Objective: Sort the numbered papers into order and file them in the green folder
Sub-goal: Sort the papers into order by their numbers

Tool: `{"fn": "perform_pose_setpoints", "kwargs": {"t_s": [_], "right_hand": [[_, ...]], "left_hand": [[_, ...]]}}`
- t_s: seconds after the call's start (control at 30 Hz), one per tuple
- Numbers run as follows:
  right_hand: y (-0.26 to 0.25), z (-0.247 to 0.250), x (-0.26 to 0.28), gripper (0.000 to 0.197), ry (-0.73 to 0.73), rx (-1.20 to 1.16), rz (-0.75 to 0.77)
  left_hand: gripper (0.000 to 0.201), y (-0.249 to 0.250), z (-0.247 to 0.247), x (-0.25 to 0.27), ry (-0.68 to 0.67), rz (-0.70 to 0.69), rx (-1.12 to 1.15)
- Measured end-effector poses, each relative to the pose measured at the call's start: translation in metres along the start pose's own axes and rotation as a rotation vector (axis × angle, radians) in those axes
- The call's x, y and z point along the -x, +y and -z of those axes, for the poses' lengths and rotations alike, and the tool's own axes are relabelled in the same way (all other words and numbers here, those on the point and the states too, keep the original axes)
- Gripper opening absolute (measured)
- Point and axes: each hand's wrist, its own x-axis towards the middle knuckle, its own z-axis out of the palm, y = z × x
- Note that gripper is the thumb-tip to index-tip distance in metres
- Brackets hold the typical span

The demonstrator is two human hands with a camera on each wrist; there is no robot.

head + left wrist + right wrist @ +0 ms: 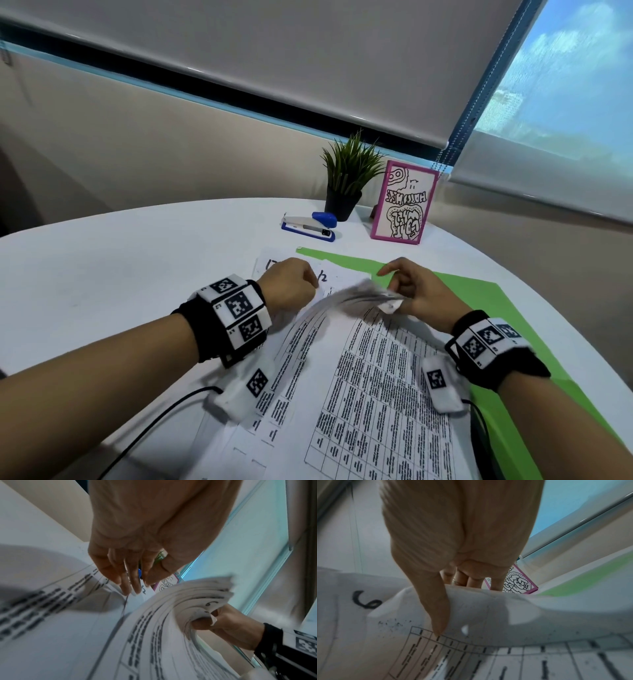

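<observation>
A stack of printed, hand-numbered papers (373, 387) lies on the white table, partly over the green folder (479, 291). My right hand (407, 291) grips the far corners of several sheets (202, 597) and bends them upward, thumb on top (436, 609); a sheet marked 6 (366, 600) shows beside the thumb. My left hand (291, 284) is curled, with its fingertips (132, 588) pinching the corner of a lower sheet marked 12 (323, 275) against the pile. Another numbered sheet (270, 263) pokes out beyond the left hand.
A blue and white stapler (308, 226), a potted plant (347, 178) and a pink-framed drawing (404, 202) stand at the table's far side. A black cable (161, 414) trails from my left wrist across the table. A window with blinds is behind.
</observation>
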Motion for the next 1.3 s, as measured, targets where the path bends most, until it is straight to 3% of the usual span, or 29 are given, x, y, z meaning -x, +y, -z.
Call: {"fn": "perform_pose_setpoints", "kwargs": {"t_s": [0.13, 0.23, 0.37, 0.47, 0.6, 0.7, 0.87, 0.93, 1.03, 1.2, 1.3], "right_hand": [[-0.003, -0.001, 0.001, 0.027, -0.075, 0.098, 0.009], [0.001, -0.001, -0.001, 0.017, -0.032, 0.141, 0.017], [0.004, 0.001, -0.002, 0.023, -0.018, 0.2, 0.017], [0.005, 0.0, -0.003, 0.014, -0.009, 0.234, 0.041], [0.006, 0.001, -0.003, 0.011, 0.011, 0.23, 0.055], [0.006, 0.001, -0.002, 0.01, 0.036, 0.225, 0.064], [-0.001, 0.001, 0.004, 0.011, 0.069, 0.222, 0.088], [-0.005, 0.0, 0.007, 0.011, 0.059, 0.217, 0.069], [-0.005, 0.0, 0.008, 0.024, 0.056, 0.133, 0.057], [-0.001, -0.001, 0.006, 0.07, 0.049, 0.06, 0.027], [-0.005, -0.002, 0.005, 0.067, 0.015, 0.202, 0.026]], "left_hand": [[0.023, -0.005, -0.008, -0.003, 0.127, 0.041, -0.03], [0.024, -0.005, -0.008, -0.002, 0.152, 0.058, 0.009], [0.011, -0.003, -0.002, 0.003, 0.101, -0.048, 0.152], [0.009, -0.001, 0.002, 0.008, 0.039, -0.108, 0.103], [0.007, -0.002, 0.001, 0.008, 0.05, -0.129, 0.095], [0.006, -0.002, -0.001, 0.007, 0.024, -0.123, 0.159], [0.026, -0.008, -0.007, -0.001, 0.086, -0.041, 0.23], [0.021, -0.008, -0.008, -0.001, 0.103, -0.032, 0.197], [0.013, -0.009, -0.009, -0.001, 0.113, -0.03, 0.169], [0.009, -0.006, -0.006, 0.004, 0.111, -0.049, 0.16], [0.017, -0.002, -0.002, 0.007, 0.068, -0.065, 0.099]]}}
